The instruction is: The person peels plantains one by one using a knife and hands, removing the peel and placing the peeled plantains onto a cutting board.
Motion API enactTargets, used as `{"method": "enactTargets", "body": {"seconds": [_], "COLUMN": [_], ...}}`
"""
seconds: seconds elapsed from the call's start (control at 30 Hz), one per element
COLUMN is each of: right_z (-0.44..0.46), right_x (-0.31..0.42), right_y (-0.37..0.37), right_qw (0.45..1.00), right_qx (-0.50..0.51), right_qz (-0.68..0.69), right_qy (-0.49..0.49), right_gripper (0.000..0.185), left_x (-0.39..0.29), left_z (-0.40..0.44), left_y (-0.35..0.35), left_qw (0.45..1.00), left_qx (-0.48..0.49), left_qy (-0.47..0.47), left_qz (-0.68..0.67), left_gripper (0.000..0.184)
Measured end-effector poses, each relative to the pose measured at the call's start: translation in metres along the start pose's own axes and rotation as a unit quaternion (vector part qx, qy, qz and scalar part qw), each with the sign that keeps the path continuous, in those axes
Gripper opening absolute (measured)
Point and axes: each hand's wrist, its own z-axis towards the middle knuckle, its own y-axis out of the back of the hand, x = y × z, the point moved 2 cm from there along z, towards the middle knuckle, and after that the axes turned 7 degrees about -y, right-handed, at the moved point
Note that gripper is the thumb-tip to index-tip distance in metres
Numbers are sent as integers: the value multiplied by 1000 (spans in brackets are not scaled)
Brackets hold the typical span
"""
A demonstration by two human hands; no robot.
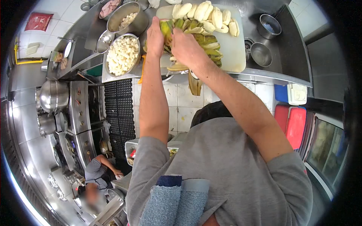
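Green-yellow plantain peels (209, 47) lie heaped on the white cutting board (235, 56). My left hand (154, 39) is at the heap's left side, closed against a green piece of peel; its thumb is largely hidden. My right hand (185, 47) reaches into the heap from above, its curled fingers gripping peel, with fingertips partly hidden. Peeled plantains (205, 13) line the far side of the board. One brownish peel (195, 86) hangs over the counter's front edge. An orange-handled tool (142, 69) shows beside my left forearm.
Left of the board stand a bowl of pale cubes (122, 55), a deep metal pot (128, 19) and a ladle (103, 40). Metal bowls (261, 54) sit in the sink at right. Below, a bin (132, 150) is near my body. Another person (100, 173) works at lower left.
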Motion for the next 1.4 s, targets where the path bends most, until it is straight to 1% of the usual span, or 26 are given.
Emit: {"method": "enactTargets", "body": {"seconds": [0.1,0.2,0.3,0.4,0.43,0.5,0.6,0.7,0.8,0.9,1.0,1.1,1.2,1.27,1.33,1.4], "right_z": [-1,-1,-10,-9,-9,-8,-12,-21,-20,-17,-12,-2,-2,2,2,3], "right_x": [3,-3,0,-1,0,3,-4,-8,-9,-11,-9,-10,13,9,11,13], "right_y": [4,-3,1,-1,0,3,-5,-9,-9,-7,-6,-7,17,15,17,22], "right_qw": [1000,1000,999,999,999,998,996,996,997,995,992,987,965,956,948,939], "right_qx": [3,-11,10,5,17,42,53,59,64,87,106,137,220,259,285,296], "right_qz": [9,25,26,27,23,15,6,6,-4,-12,-53,-76,-102,-101,-77,-33], "right_qy": [-12,16,-39,-24,-33,-51,-73,-61,-52,-39,-32,-42,-102,-92,-117,-174], "right_gripper": [16,17,17,17,16,19,16,15,14,14,16,18,16,20,20,20], "left_x": [-2,-9,1,-1,-4,-11,-9,-8,-7,-11,-15,-13,-19,-10,-5,-4], "left_z": [0,-3,6,3,1,-2,-1,1,1,0,-2,-1,-3,3,7,9], "left_y": [-3,-6,-3,-4,-5,-7,-6,-7,-6,-8,-9,-8,-10,-9,-9,-9], "left_qw": [999,999,1000,999,999,999,996,998,997,997,997,998,999,999,999,999], "left_qx": [2,-5,-4,11,-1,-24,3,7,23,17,3,16,6,8,10,11], "left_qy": [3,16,7,-12,-5,7,27,25,16,30,52,27,36,31,31,33], "left_qz": [-44,-39,-24,-38,-38,-40,-82,-64,-76,-68,-63,-52,-33,-38,-36,-29], "left_gripper": [60,58,56,55,55,54,54,55,56,56,56,57,58,57,57,56]}}
